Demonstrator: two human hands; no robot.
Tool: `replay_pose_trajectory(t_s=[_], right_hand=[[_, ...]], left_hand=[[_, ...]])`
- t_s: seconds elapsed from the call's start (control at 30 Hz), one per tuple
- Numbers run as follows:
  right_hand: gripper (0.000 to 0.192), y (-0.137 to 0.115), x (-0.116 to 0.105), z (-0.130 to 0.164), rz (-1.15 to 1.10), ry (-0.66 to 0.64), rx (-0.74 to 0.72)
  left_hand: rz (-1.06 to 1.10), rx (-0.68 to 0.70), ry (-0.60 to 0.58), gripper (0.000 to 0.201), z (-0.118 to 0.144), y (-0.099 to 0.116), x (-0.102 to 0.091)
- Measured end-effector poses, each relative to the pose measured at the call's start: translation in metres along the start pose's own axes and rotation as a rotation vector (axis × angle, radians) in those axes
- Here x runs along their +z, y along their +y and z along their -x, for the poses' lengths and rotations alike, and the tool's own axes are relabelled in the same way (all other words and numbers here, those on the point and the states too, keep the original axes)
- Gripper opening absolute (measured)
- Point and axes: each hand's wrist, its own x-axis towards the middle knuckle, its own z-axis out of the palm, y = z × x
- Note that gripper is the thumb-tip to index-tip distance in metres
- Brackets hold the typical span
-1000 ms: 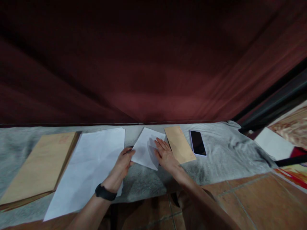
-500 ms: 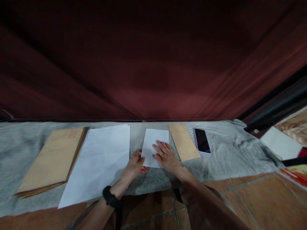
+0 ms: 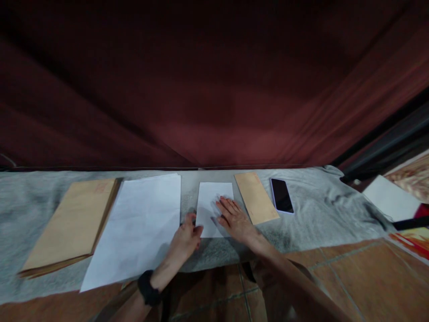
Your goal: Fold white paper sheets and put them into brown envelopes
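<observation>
Bare forearms, black wristband on the left wrist

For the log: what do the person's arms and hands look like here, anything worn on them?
Both hands are bare, with no gloves or rings that can be made out. The left hand has a black band, like a watch or fitness strap, around its wrist. The right hand has a bare wrist, and both forearms show no sleeves.

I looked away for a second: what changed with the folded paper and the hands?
The folded white sheet was turned from askew to square. The left hand slid back to its near-left corner; the right hand stays flat on it. Envelopes and phone unmoved.
</observation>
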Motion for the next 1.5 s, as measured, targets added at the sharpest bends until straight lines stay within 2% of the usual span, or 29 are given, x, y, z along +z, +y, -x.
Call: replay_pose_trajectory(t_s=[0.1, 0.2, 0.27, 0.33, 0.37, 0.43, 0.53, 1.03, 1.13, 1.27, 1.4, 1.5], right_hand=[[0.055, -0.002, 0.002, 0.003, 0.010, -0.027, -0.024], [0.056, -0.001, 0.003, 0.004, 0.021, -0.041, -0.027], [0.056, -0.001, 0.003, 0.004, 0.028, -0.049, -0.030], [0.054, -0.001, 0.002, 0.004, 0.033, -0.059, -0.030], [0.054, -0.001, 0.002, 0.004, 0.034, -0.064, -0.033], [0.054, -0.002, 0.003, 0.005, 0.035, -0.068, -0.037], [0.056, -0.002, 0.004, 0.007, 0.039, -0.051, -0.033], [0.067, 0.001, 0.007, 0.035, 0.057, 0.026, 0.049], [0.068, 0.005, 0.005, 0.040, 0.046, 0.004, 0.055], [0.075, 0.009, -0.003, 0.043, 0.017, -0.093, 0.062], [0.083, 0.011, -0.014, 0.044, -0.020, -0.166, 0.042], [0.084, 0.012, -0.020, 0.045, -0.042, -0.194, -0.004]], left_hand=[[-0.499, 0.221, 0.299, 0.028, 0.010, 0.006, 0.002], [-0.655, 0.495, 0.462, 0.035, 0.003, 0.008, 0.013], [-0.634, 0.647, 0.472, 0.041, -0.010, 0.007, 0.024], [-0.633, 0.781, 0.407, 0.049, -0.027, 0.004, 0.035], [-0.631, 0.800, 0.376, 0.053, -0.034, 0.003, 0.040], [-0.623, 0.788, 0.335, 0.058, -0.047, -0.002, 0.046], [-0.611, 0.734, 0.341, 0.064, -0.056, -0.007, 0.050], [-0.580, 0.522, 0.512, 0.070, -0.054, -0.017, 0.046], [-0.573, 0.500, 0.532, 0.068, -0.054, -0.019, 0.046], [-0.579, 0.488, 0.546, 0.068, -0.055, -0.021, 0.045], [-0.591, 0.573, 0.516, 0.064, -0.052, -0.019, 0.041], [-0.632, 0.779, 0.335, 0.062, -0.042, -0.017, 0.039]])
